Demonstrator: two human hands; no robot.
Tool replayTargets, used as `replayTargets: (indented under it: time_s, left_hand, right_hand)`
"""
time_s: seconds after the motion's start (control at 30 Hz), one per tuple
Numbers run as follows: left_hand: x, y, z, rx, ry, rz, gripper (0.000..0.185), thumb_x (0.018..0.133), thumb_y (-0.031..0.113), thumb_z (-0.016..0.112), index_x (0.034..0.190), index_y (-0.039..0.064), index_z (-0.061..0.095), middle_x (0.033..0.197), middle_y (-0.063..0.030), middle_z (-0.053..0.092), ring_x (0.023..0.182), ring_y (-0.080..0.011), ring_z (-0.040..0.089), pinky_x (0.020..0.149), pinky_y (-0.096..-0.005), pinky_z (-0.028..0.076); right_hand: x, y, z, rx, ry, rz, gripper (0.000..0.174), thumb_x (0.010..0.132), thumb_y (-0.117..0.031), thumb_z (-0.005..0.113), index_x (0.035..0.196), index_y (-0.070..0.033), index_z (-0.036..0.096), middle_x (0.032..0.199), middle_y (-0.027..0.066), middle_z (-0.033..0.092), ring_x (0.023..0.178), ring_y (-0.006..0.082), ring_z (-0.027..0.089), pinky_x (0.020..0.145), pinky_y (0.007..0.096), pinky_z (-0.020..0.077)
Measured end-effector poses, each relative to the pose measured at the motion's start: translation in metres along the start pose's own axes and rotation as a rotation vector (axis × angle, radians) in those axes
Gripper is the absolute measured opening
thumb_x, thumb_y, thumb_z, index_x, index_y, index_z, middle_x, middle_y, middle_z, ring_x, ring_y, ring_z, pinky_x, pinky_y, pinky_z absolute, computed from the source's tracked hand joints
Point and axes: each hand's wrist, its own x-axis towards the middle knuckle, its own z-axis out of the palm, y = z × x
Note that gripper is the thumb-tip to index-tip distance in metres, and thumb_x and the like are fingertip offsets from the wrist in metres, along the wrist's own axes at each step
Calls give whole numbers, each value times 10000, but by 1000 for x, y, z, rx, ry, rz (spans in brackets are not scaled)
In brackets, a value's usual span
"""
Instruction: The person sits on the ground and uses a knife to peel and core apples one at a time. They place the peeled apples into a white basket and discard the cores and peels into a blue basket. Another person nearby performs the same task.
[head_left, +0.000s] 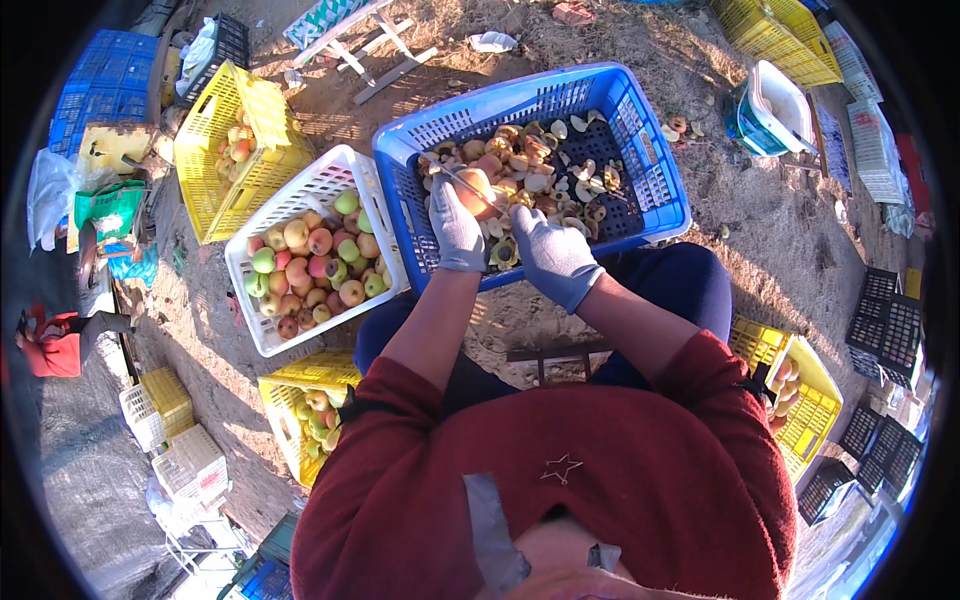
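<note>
My left hand (456, 229), in a light grey knitted glove, holds an apple (472, 193) above the blue plastic crate (480, 116). My right hand (551, 251), gloved alike, has its fingers closed around the near end of a thin tool (471, 185), perhaps a knife, that lies across the apple; its handle is hidden in the hand. Under both hands, cut apple pieces (536, 150) and cores cover much of the crate's floor. Against the blue crate's left side stands a white plastic crate (259, 315) of whole red, green and yellow apples (300, 255).
Yellow crates holding apples stand at the upper left (199, 187), lower left (289, 442) and right (810, 427). A white-and-teal bucket (776, 105) stands at the upper right, a wooden-legged stand (382, 45) beyond the blue crate. A person in red (56, 349) is at the far left.
</note>
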Motion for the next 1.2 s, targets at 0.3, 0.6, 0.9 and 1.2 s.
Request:
replayTargets:
  time_s: [0.3,0.6,0.9,1.2]
  left_hand:
    - [7,20,3,-268,-162,-283,440,981,378,414,1200,27,561,1125,-134,631,1003,-251,637,871,-397,534]
    - [19,53,-3,-374,-65,-343,568,958,510,433,1167,4,584,1103,-179,652,1024,-318,635,931,-445,520]
    - [9,77,11,-368,-156,-346,608,953,540,460,1163,-13,600,1091,-147,670,1001,-280,652,875,-426,542]
    - [23,68,-11,-481,-261,-418,614,943,553,469,1152,-12,588,1075,-194,663,957,-336,663,790,-503,564]
  right_hand:
    - [16,8,-16,380,195,-86,221,933,-160,539,1085,-8,488,815,222,637,711,398,641,607,468,499]
    - [18,14,-35,685,173,121,205,987,-207,529,1020,-5,542,671,81,572,558,158,557,520,317,436]
    - [10,14,-48,959,-23,196,205,1017,-247,482,994,-52,540,630,-26,478,475,52,442,422,228,371]
    - [7,12,-54,961,9,213,220,1015,-257,488,1015,-45,549,635,-27,489,466,47,451,422,222,375]
